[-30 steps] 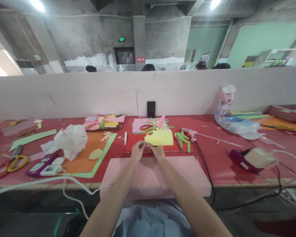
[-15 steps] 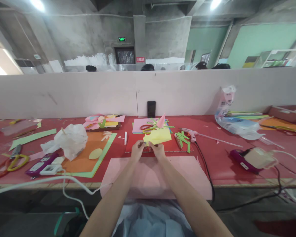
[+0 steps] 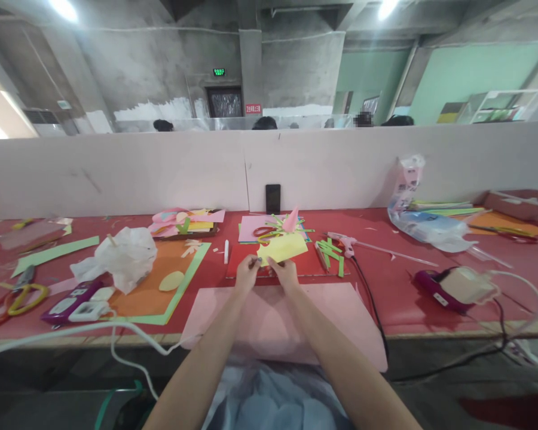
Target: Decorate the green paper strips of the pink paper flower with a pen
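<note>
Both hands pinch the near edge of a yellow sheet of paper (image 3: 287,248), held tilted above a red board (image 3: 237,263). My left hand (image 3: 247,272) is closed at its left corner, and my right hand (image 3: 286,273) grips the lower edge close beside it. Just beyond the sheet, a pink paper cone (image 3: 291,221) rises among thin green paper strips (image 3: 311,230). Red-and-yellow-handled scissors (image 3: 263,233) lie behind the yellow sheet, partly hidden by it. A pink sheet (image 3: 278,325) spreads under my forearms at the table edge.
To the right lie a pink glue gun (image 3: 348,245) with a black cord and a purple power strip (image 3: 439,291). On the left are crumpled white plastic (image 3: 128,257), orange paper (image 3: 138,292), another purple power strip (image 3: 74,301) and large scissors (image 3: 24,295). A phone (image 3: 273,198) leans on the partition (image 3: 183,173).
The view has shifted slightly. The yellow sheet remains pinched in both hands, its tilt a little changed and its right end slightly lower relative to the cone.
</note>
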`<state>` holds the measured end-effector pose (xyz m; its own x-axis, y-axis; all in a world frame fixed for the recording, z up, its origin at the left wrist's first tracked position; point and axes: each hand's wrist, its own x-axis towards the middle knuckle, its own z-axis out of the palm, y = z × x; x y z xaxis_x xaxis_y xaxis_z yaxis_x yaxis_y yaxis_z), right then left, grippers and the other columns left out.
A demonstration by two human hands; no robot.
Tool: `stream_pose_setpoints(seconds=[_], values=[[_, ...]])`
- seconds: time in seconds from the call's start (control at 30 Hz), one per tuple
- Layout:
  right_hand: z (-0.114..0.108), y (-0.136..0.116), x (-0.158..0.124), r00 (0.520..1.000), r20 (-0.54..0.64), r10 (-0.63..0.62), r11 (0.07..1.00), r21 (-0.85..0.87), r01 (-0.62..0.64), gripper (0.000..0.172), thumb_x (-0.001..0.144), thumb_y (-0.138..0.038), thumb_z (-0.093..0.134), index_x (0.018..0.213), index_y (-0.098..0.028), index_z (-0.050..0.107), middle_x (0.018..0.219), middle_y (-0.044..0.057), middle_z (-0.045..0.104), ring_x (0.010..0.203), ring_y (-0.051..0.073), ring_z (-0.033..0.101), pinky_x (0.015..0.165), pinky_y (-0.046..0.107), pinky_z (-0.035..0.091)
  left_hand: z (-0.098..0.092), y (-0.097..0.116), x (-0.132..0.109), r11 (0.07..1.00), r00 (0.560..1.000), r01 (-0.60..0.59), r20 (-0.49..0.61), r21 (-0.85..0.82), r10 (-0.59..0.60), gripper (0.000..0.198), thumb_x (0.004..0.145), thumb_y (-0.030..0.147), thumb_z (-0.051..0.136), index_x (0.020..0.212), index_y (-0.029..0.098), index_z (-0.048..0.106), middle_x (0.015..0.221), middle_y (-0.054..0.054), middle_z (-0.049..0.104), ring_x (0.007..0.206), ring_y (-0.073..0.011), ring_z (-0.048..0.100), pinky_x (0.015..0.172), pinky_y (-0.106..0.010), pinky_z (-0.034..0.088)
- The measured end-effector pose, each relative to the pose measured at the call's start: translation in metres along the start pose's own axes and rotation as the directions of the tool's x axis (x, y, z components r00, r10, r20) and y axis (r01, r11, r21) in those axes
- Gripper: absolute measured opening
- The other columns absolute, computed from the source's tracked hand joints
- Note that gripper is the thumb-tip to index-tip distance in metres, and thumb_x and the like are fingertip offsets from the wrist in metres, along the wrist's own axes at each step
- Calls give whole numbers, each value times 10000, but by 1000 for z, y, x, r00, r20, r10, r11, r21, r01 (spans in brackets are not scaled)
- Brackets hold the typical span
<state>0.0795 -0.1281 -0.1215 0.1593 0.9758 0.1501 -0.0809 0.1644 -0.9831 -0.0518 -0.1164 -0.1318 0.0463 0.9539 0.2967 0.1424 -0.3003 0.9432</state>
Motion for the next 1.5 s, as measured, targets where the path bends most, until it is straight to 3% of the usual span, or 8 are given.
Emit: stream_pose_setpoints(seconds=[0.5,0.87,1.03,1.27,1.5], values=[[-1,4,1,1000,-25,-6,999,-36,5,361,599,-507,680,495,-171,600,440,23,600,380,133,507,426,253,429,-2,9,-5,999,1000,-25,-14,42,25,253,877,316,517,1052,137,549,1012,-62,584,840,-163,591,729,-353,505],[2,-9,-5,999,40,-4,999,33,3,408,615,-556,655,617,-149,629,514,49,655,406,148,559,465,269,474,-4,5,-2,1000,1000,-13,-21,-17,13,266,878,315,515,1077,139,538,1030,-66,577,849,-167,590,725,-353,508],[1,-9,-5,997,75,-30,998,61,26,439,648,-578,618,583,-144,625,542,74,667,413,141,559,482,266,467,-4,3,0,999,1000,-3,-13,-36,3,254,879,313,514,1063,140,544,1013,-61,581,829,-160,591,709,-340,511],[-2,-9,-6,997,65,-43,998,58,40,451,672,-594,585,573,-155,606,511,59,652,401,132,539,475,253,445,1,5,-3,999,999,31,16,-28,-30,261,879,318,513,1066,139,541,1013,-62,580,830,-161,590,712,-343,509],[0,-9,-5,996,77,-55,996,76,49,407,649,-553,633,537,-171,554,404,6,564,349,112,481,406,236,408,4,6,-4,996,990,80,120,-33,-76,268,879,320,513,1072,135,538,1012,-63,580,826,-161,592,703,-340,511]])
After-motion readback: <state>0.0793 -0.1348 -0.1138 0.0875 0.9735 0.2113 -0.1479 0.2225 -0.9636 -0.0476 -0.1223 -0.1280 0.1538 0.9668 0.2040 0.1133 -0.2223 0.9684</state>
